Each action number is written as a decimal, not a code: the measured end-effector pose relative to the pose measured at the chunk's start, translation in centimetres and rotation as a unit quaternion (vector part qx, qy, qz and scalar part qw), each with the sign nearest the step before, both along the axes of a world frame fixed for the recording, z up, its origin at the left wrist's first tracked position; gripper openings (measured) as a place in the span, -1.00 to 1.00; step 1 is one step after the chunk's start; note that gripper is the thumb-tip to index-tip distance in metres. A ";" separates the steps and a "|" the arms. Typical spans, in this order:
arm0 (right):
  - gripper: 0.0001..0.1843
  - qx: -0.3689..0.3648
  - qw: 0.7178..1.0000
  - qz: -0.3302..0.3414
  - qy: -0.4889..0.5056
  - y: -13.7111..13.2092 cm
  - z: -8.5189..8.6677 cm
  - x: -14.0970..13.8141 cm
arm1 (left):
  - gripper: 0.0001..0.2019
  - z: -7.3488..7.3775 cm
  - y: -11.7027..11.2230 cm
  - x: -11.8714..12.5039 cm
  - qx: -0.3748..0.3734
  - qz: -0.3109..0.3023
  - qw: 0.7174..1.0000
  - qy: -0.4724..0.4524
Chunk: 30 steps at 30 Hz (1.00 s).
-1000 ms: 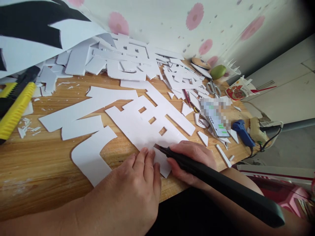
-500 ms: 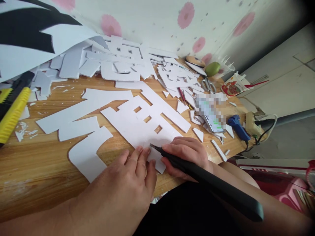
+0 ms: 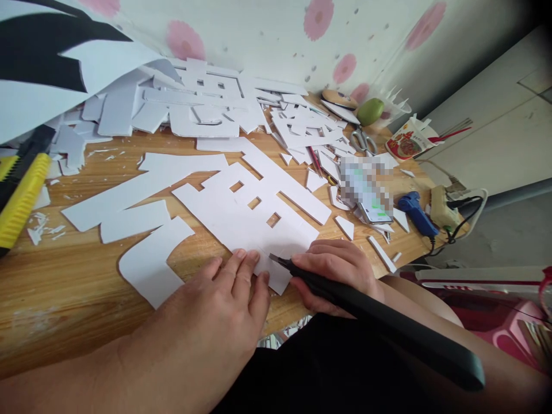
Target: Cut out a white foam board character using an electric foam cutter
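Note:
A white foam board piece (image 3: 228,213) with several small rectangular cutouts lies flat on the table. My left hand (image 3: 211,310) rests on its near edge with the fingers stretched out, pressing down and holding nothing. My right hand (image 3: 340,267) is closed around a long black craft knife (image 3: 401,328), its handle slanting back over my lap. The blade is at the board's near part, just right of my left fingertips; whether it cuts in I cannot tell. An L-shaped white piece (image 3: 146,270) lies left of my left hand, with an angular white piece (image 3: 133,195) farther back.
Piled white offcuts (image 3: 207,109) line the wall. At far left is a yellow-and-black utility knife (image 3: 26,190). To the right are a phone (image 3: 373,201), scissors (image 3: 362,142), a blue glue gun (image 3: 416,213), a power strip (image 3: 446,207) and a paper food tub (image 3: 407,138).
My right hand has shifted the knife slightly right, its blade now farther from my left fingertips. The left hand stays on the board. The whole view has shifted a little.

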State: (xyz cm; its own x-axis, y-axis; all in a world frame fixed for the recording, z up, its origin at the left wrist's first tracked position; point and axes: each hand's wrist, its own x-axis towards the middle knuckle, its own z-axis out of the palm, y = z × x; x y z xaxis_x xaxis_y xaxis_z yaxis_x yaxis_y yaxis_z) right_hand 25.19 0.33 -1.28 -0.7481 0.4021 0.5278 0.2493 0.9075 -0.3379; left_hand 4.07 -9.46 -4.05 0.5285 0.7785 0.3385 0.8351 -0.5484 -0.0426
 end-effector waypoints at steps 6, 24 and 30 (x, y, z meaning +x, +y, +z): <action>-0.72 -0.036 0.999 0.022 0.008 -0.3 0.3 1.0 | -0.69 -0.1 0.2 0.1 0.024 -0.003 1.000 -0.016; -0.82 -0.164 0.977 -0.127 0.041 0.5 0.8 -0.6 | -0.70 1.2 1.3 -0.7 0.000 -0.042 0.997 0.059; -0.83 -0.163 0.977 -0.130 0.034 0.7 0.1 -1.0 | -0.69 0.8 1.2 -0.6 -0.003 -0.038 0.999 0.037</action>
State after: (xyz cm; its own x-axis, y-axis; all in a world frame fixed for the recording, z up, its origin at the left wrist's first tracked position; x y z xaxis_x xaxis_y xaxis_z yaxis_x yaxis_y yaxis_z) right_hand 24.19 1.01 -1.15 -0.5664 0.7292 0.3840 0.4245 0.6575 -0.6224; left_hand 3.44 -8.22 -3.23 0.6096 0.7370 0.2920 0.7858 -0.6102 -0.1005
